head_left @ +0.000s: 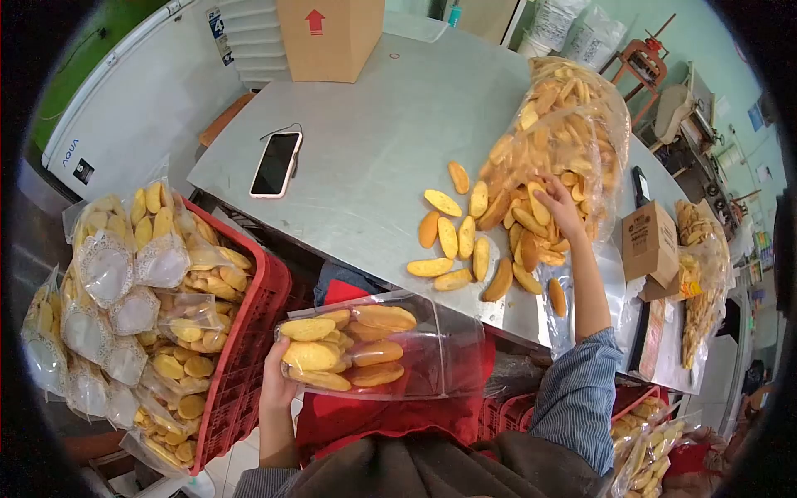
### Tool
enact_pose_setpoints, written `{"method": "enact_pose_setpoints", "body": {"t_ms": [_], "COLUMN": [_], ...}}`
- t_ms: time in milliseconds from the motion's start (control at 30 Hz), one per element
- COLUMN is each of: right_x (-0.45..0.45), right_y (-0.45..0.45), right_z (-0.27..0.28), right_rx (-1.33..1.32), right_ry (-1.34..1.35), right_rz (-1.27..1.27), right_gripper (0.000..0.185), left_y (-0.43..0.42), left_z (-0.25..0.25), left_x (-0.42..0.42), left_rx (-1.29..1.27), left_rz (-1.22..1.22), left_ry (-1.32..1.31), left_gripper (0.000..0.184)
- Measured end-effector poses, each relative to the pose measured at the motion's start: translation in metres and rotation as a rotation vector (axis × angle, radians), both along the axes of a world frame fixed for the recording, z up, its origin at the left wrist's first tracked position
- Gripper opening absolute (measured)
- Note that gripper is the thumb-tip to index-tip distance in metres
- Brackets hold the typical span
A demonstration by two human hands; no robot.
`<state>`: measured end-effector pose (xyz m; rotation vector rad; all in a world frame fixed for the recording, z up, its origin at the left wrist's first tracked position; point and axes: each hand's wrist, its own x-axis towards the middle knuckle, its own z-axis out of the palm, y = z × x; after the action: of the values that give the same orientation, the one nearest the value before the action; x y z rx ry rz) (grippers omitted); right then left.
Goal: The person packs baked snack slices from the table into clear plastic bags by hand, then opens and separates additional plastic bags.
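My left hand [276,372] grips the closed end of a clear plastic bag [452,344], held over my lap. Several toasted bread slices [378,349] lie in rows inside it. My right hand [560,207] reaches to the mouth of a large clear sack [573,108] full of toasted bread, its fingers closed around one slice [539,204]. Loose slices [449,238] are spread over the metal table just left of that sack. The far side of the held slice is partly hidden.
A red crate [241,357] at my left holds several filled, labelled bags [104,266]. On the metal table [357,166] are a phone [276,164], a tall cardboard box [328,41], a small carton [650,241] and a black-handled knife [640,186]. Another bread sack [702,274] stands at right.
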<state>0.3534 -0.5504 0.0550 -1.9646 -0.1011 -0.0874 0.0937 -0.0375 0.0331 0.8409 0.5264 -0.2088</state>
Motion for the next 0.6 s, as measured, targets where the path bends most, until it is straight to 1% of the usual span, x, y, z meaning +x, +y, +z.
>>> {"method": "enact_pose_setpoints", "body": {"t_ms": [33,67,167,200,300,400,500,533,600], "right_x": [-0.005,-0.005,-0.024,-0.023,-0.037,-0.044,-0.056,-0.067,-0.091], "right_y": [-0.001,-0.007,-0.001,-0.002,-0.009,-0.029,-0.037,-0.024,0.001], "right_z": [-0.001,-0.006,0.008,0.008,0.011,-0.013,-0.023,-0.012,0.019], "right_rx": [-0.077,0.022,0.385,0.384,0.200,-0.735,-0.885,-0.614,-0.054], "right_ry": [-0.034,0.035,0.138,0.127,0.066,-0.291,-0.485,-0.344,-0.053], "right_rz": [0.015,-0.013,-0.153,-0.142,-0.194,-0.241,-0.145,-0.259,-0.216], "right_gripper": [0.038,0.035,0.035,0.032,0.030,0.036,0.039,0.032,0.028], "left_y": [0.000,0.000,-0.001,-0.001,0.002,0.001,0.001,0.001,0.001], "left_z": [-0.001,-0.005,-0.010,-0.011,-0.016,-0.017,-0.018,-0.016,-0.014], "left_x": [-0.002,-0.003,-0.006,-0.008,-0.010,-0.012,-0.012,-0.012,-0.013], "left_rx": [0.014,0.029,0.036,0.031,0.020,0.010,0.009,0.002,-0.016], "left_rz": [0.000,0.001,0.006,0.010,0.026,0.032,0.043,0.045,0.051], "left_ry": [-0.012,-0.026,-0.051,-0.056,-0.047,-0.060,-0.090,-0.080,-0.056], "left_gripper": [0.043,0.043,0.044,0.044,0.044,0.043,0.043,0.043,0.044]}}
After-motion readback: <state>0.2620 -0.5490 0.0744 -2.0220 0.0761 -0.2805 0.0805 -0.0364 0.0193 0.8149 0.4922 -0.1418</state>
